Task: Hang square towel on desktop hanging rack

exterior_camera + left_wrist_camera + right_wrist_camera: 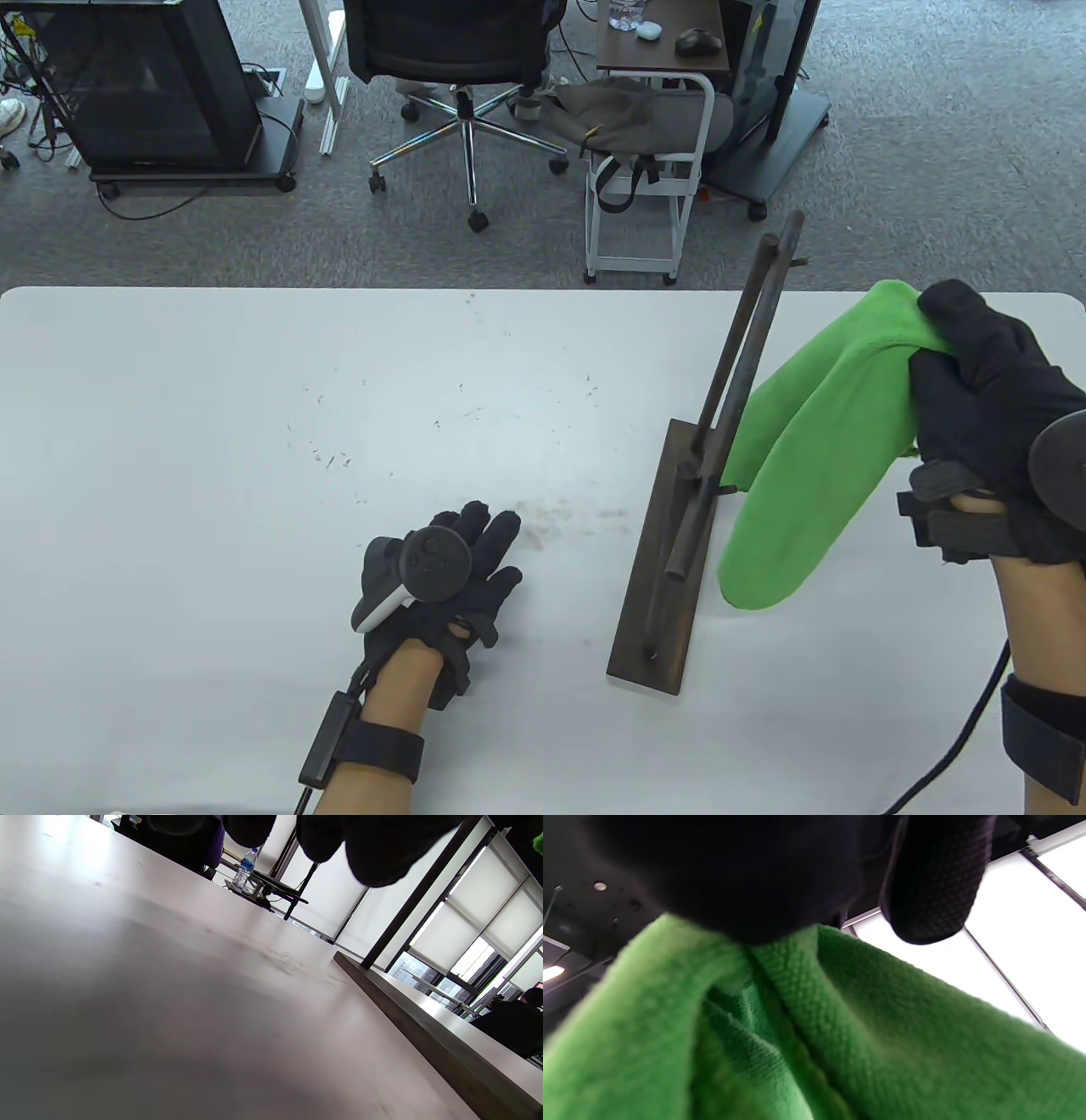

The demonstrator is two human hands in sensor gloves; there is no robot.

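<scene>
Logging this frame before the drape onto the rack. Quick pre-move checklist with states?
1. Right hand grips green microfibre towel: ok.
2. Towel lifted off white table: cannot tell, its lower end hangs close.
3. Dark metal desktop rack upright on its flat base: ok.
4. Towel over the rack's bars: not ok, it hangs beside them.
5. Left hand away from rack, resting on table: ok.

rack [679,518] on table [212,424], towel [806,458] just right, left hand [441,569] left
</scene>
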